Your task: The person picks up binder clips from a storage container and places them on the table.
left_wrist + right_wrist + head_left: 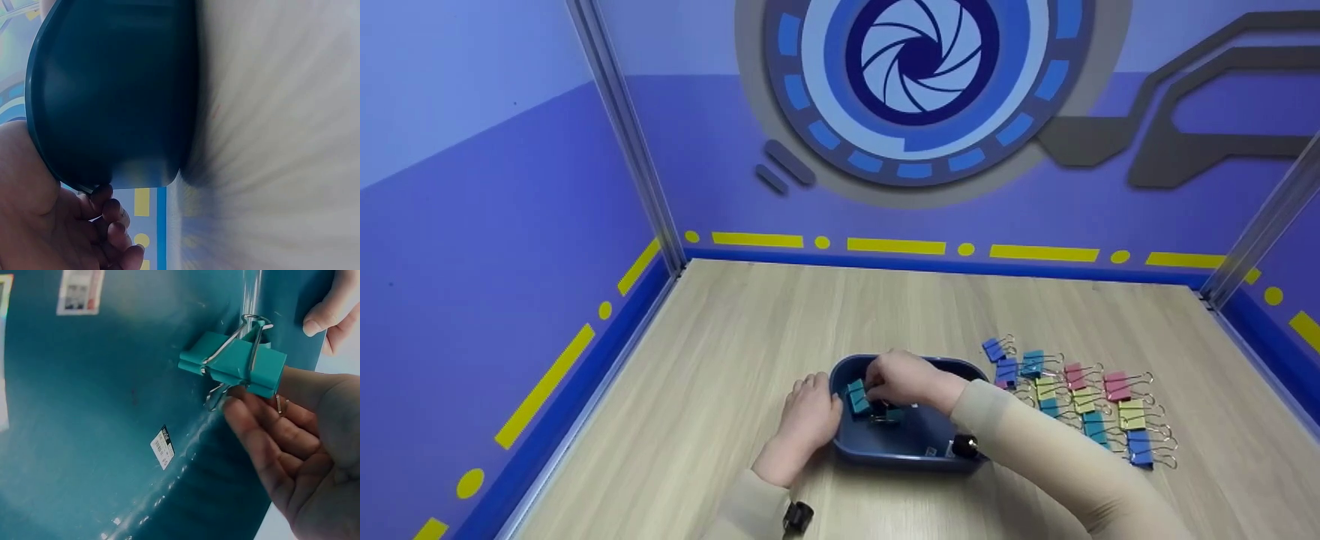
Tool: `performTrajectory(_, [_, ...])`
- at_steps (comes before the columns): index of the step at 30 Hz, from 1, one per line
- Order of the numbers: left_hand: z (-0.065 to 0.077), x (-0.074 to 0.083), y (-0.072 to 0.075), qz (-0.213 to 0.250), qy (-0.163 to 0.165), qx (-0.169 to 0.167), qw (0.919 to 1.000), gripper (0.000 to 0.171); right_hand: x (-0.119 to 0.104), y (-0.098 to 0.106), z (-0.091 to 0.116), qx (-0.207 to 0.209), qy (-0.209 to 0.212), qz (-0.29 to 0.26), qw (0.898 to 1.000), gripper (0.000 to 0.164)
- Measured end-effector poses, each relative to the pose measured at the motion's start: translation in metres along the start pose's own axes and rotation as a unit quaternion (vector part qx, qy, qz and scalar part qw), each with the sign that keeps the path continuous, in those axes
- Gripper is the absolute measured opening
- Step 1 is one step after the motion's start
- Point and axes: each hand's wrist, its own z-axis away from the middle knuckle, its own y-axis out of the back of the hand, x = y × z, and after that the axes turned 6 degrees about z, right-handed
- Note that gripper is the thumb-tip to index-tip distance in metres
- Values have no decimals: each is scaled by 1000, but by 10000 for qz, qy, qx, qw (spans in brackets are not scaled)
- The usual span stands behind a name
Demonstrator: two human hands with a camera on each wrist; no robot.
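Observation:
A dark blue-teal plastic bin [915, 454] stands on the table. My left hand [810, 412] holds its left side, the thumb over the rim and the other fingers outside it; the left wrist view shows a fingertip against the rim's corner [84, 187]. My right hand [904, 377] reaches down inside. Its fingers [253, 422] and thumb pinch a teal binder clip [230, 363] with silver wire handles; the thumb tip is hidden behind the clip. Another teal binder clip [892, 415] lies close beside it in the bin.
Right of the bin, several binder clips lie in rough rows, among them a yellow clip [1131, 415], a pink clip [1117, 386] and a blue clip [1140, 448]. Small labels [163, 447] lie on the bin's floor. Printed blue-purple walls [712, 165] enclose the wooden table [720, 337].

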Motion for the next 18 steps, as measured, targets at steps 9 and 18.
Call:
performTrajectory(9, [0,2,0,-33,35,36,10000,30,5,9,7,502,459,-290,9973,13])
performTrajectory(18, [1,4,1,0,163,-82,9998,35,7,26,19,761,440,-779,9931,16])
